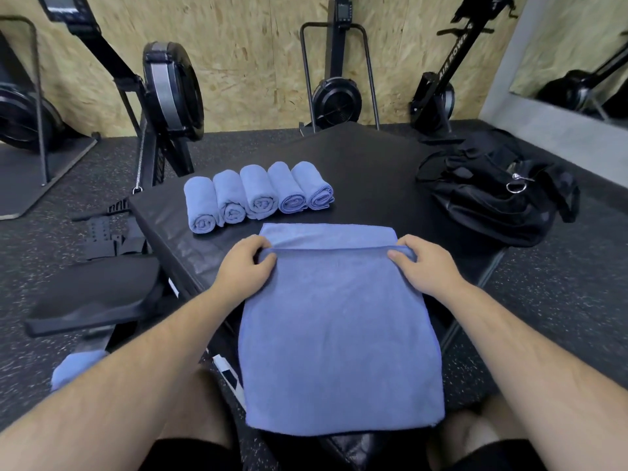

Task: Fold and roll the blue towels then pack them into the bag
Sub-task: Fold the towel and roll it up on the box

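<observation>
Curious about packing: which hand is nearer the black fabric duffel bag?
Right. The right hand, pinching the flat blue towel, sits left of the duffel bag; the left hand grips farther left.

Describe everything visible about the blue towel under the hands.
The blue towel looks like soft microfibre with a stitched hem. It lies flat on the black padded bench, near end close to the person's legs. An upper layer's far edge stops short of the far end; the left hand and right hand pinch that edge's corners.
</observation>
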